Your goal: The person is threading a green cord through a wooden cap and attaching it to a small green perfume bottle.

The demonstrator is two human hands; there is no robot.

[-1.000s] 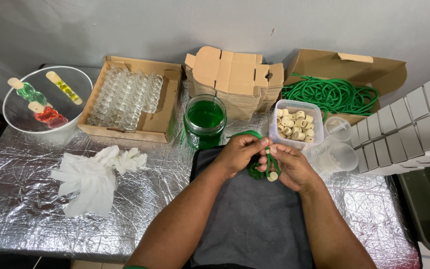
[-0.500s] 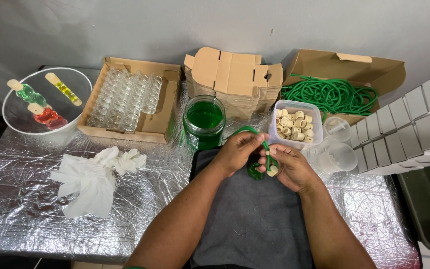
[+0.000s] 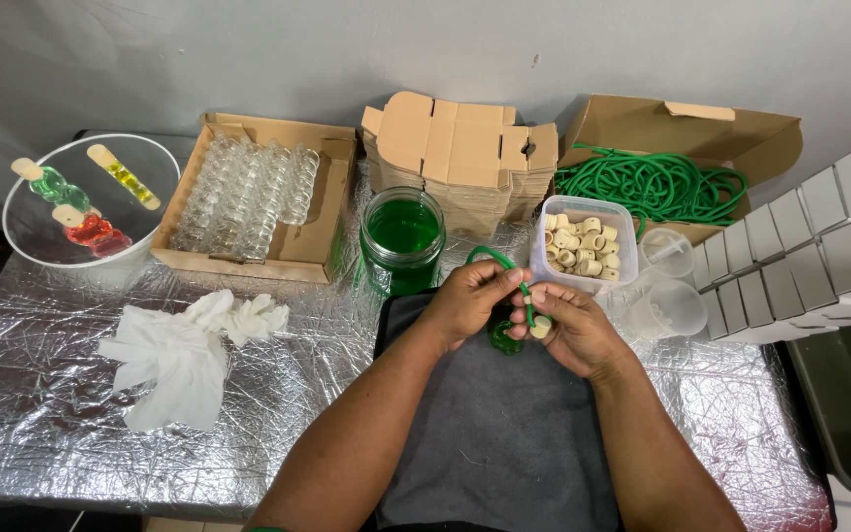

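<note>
Left hand fingers pinch a green cord; right hand fingers pinch the same cord beside a small cream bead on it. Both hands meet over a grey cloth at the foil-covered counter's near edge, forearms angled inward. Just behind: a jar of green liquid and a clear tub of cream beads. Toward the far edge, a stack of flat brown cartons; toward the far right corner, a brown box of green cord. White boxes line the right edge.

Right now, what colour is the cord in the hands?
Green, the cord pinched by the left hand and right hand; head view shows it best.
</note>
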